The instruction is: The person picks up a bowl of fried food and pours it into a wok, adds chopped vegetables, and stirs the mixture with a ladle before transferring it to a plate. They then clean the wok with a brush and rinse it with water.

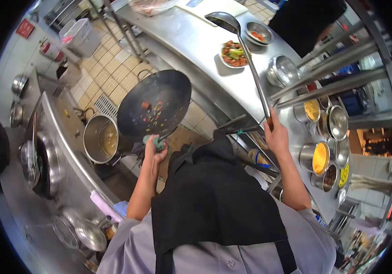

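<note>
My left hand (pixel 156 148) is closed on the wok's handle through a green cloth (pixel 158 144). The black wok (pixel 134 107) is tilted over the floor, with small red, green and brown food bits inside. In my right hand (pixel 276 133) is the wooden end of a long metal ladle (pixel 257 82). The ladle's bowl hangs above the steel counter (pixel 205 41), near a plate of browned pieces with green vegetable (pixel 235 55). Two stacked bowls with something red (pixel 259 34) stand beside that plate.
A deep pot (pixel 101 139) with some liquid stands left of the wok. The stove counter (pixel 75 157) runs along the left. Metal containers of yellow food (pixel 320 158) line the right counter, under rails (pixel 337 86). A person in dark clothes (pixel 303 20) is at the top right.
</note>
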Available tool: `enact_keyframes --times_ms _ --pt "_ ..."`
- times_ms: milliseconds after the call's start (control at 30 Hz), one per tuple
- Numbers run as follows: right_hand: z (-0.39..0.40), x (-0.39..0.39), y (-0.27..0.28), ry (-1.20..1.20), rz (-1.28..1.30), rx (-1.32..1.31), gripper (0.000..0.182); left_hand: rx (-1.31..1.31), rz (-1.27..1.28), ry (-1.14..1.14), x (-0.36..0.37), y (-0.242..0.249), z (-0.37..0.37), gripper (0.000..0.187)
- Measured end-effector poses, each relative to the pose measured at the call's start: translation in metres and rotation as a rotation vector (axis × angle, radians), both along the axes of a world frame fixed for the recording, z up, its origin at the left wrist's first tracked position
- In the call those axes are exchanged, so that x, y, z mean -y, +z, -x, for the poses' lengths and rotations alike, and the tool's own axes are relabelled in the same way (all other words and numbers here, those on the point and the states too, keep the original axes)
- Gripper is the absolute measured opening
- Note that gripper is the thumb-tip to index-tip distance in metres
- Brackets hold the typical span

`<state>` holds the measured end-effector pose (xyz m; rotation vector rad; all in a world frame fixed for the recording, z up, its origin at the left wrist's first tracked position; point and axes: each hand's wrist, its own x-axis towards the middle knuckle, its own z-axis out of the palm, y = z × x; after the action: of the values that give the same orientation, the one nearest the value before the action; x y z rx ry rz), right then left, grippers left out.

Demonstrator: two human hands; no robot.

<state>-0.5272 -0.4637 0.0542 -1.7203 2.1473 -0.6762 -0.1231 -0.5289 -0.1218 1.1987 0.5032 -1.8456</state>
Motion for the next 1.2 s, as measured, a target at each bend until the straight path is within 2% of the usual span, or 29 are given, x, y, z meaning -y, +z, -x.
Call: enact_keyframes --times_ms 100,167,233,267,367,433,467,567,633,667,700,733,767,800,833,900,967,1000,1033,1100,1133,1200 --pt "-0.028 -0.017 -0.037 0.066 -0.081 0.140 0.052 -0.043 -0.017 0.016 0.022 0.004 0.005 0.013" --pt "-0.043 -0.031 -0.090 0.177 -0.071 0.128 0.039 -0.096 -0.040 0.028 0.033 0.004 0.006 0.012" --pt "-0.044 -0.042 -0.150 0.278 -0.367 0.156 0.025 -0.143 0.029 0.028 0.039 0.000 0.011 0.011" --pt "-0.041 -0.049 -0.169 0.292 -0.367 0.152 0.025 -0.184 0.058 0.026 0.040 -0.003 0.011 0.016" --pt "-0.032 -0.052 -0.204 0.177 -0.588 0.254 0.022 -0.052 0.128 0.000 0.030 0.005 0.019 0.015" --pt "-0.031 -0.074 -0.211 0.236 -0.425 0.169 0.023 -0.119 0.022 0.027 0.026 -0.001 0.013 0.015" --pt "-0.036 -0.066 -0.204 0.290 -0.401 -0.081 0.023 -0.140 0.041 -0.003 0.031 -0.001 0.013 0.015" --pt "-0.047 -0.036 -0.175 0.321 -0.327 -0.058 0.019 -0.129 0.084 -0.013 0.034 -0.009 0.014 0.015" --pt "-0.052 -0.034 -0.161 0.341 -0.268 -0.016 0.020 0.003 0.080 -0.032 0.030 -0.004 0.016 0.015" --pt "-0.050 -0.036 -0.152 0.316 -0.284 0.006 0.021 -0.108 -0.041 0.026 0.021 -0.012 0.011 0.013" --pt "-0.046 -0.037 -0.144 0.294 -0.297 0.025 0.021 0.020 -0.066 0.008 -0.004 0.002 0.012 0.014" --pt "-0.036 -0.044 -0.136 0.300 -0.290 -0.011 0.022 -0.129 0.012 0.022 -0.041 -0.022 -0.001 0.014" --pt "-0.029 -0.042 -0.132 0.302 -0.271 -0.041 0.022 -0.025 0.027 -0.058 -0.065 0.038 0.002 0.018" --pt "-0.028 -0.036 -0.125 0.311 -0.255 -0.036 0.022 -0.093 0.107 -0.132 -0.085 0.047 -0.001 0.022" --pt "-0.028 -0.038 -0.114 0.313 -0.267 0.024 0.023 -0.021 0.026 -0.122 -0.089 0.056 0.003 0.022" --pt "-0.037 -0.034 -0.089 0.337 -0.281 0.087 0.023 -0.137 -0.151 0.002 -0.061 0.036 0.003 0.022" --pt "-0.058 -0.010 -0.068 0.436 -0.149 0.280 0.031 -0.179 -0.108 0.008 -0.020 0.000 0.004 0.018" --pt "-0.059 0.002 -0.067 0.555 -0.062 0.237 0.039 -0.212 -0.094 0.014 -0.003 -0.016 0.007 0.016" --pt "-0.066 0.015 -0.053 0.557 -0.053 0.230 0.039 -0.246 -0.080 0.020 0.007 -0.024 0.011 0.015" --pt "-0.092 0.035 -0.001 0.166 -0.690 0.701 0.038 -0.194 -0.040 0.021 0.011 -0.030 0.017 0.015" --pt "-0.105 0.041 0.021 0.135 -0.756 0.731 0.040 -0.138 -0.008 0.026 0.010 -0.031 0.017 0.015" --pt "-0.115 0.043 0.015 0.104 -0.776 0.803 0.041 -0.061 0.090 -0.013 -0.008 -0.030 0.016 0.013"
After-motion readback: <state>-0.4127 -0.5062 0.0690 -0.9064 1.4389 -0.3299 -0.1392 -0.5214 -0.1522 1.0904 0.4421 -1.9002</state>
